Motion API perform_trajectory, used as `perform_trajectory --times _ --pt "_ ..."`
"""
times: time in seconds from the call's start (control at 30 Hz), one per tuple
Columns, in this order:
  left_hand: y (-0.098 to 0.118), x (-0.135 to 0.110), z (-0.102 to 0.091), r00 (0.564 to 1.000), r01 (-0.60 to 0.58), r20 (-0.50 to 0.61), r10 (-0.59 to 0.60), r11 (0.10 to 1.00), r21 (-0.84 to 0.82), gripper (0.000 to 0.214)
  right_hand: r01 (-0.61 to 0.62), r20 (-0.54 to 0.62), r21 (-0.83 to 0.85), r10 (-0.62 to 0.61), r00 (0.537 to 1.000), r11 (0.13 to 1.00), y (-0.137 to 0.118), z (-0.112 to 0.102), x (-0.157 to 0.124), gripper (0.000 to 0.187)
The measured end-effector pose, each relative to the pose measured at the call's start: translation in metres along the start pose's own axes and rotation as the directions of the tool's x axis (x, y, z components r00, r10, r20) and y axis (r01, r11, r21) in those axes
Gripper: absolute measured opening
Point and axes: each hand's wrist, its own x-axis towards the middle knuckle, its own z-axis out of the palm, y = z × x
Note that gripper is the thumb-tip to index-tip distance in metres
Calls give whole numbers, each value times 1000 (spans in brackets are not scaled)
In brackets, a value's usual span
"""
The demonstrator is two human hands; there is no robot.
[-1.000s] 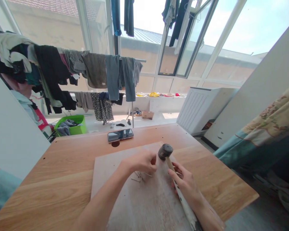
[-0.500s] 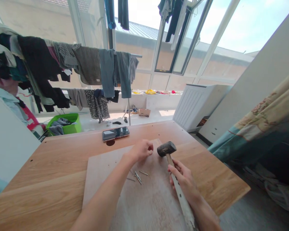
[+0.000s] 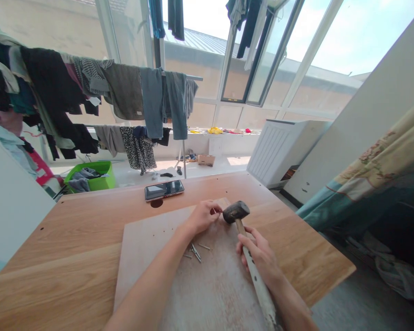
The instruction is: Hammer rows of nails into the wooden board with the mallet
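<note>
My right hand (image 3: 258, 255) is wrapped round the pale, worn handle of a hammer (image 3: 236, 212) with a dark, blocky head. The hammer head is right beside the fingertips of my left hand (image 3: 205, 215), near the far corner of a pale wooden board (image 3: 207, 285). My left thumb and fingers are pinched together on what looks like a nail, mostly hidden by the fingers. Several loose nails (image 3: 196, 253) lie on the board by my left forearm, some crossing each other. Small dark spots show on the board left of that forearm.
The board lies on a wood-grain table (image 3: 72, 248). Beyond its far edge lies a phone (image 3: 164, 190) next to a round dark hole. Past the table are a green tub (image 3: 101, 177) with cloth, a rack of hanging clothes (image 3: 124, 92) and a white cabinet (image 3: 279, 151). A curtain (image 3: 359, 179) hangs at right.
The hammer head has moved slightly left, closing the gap to my left fingertips. My left hand stays by the board's far corner. The whole view has shifted slightly.
</note>
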Motion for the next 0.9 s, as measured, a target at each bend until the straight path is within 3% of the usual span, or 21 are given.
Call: perform_trajectory --times 0.17,0.43,0.67,0.9 --pt "-6 -1 6 998 13 -62 -18 996 -87 37 -40 79 16 38 996 999 -7 -1 8 46" --pt "-9 -1 10 996 13 -91 -24 993 -120 39 120 58 172 -132 990 978 -12 13 25 47" --pt "-7 -2 10 995 28 -94 -40 993 -118 48 85 133 250 -122 984 965 -5 10 25 45" --pt "-4 -4 9 993 46 -103 -57 993 -107 57 75 152 218 -110 982 973 -9 6 20 36"
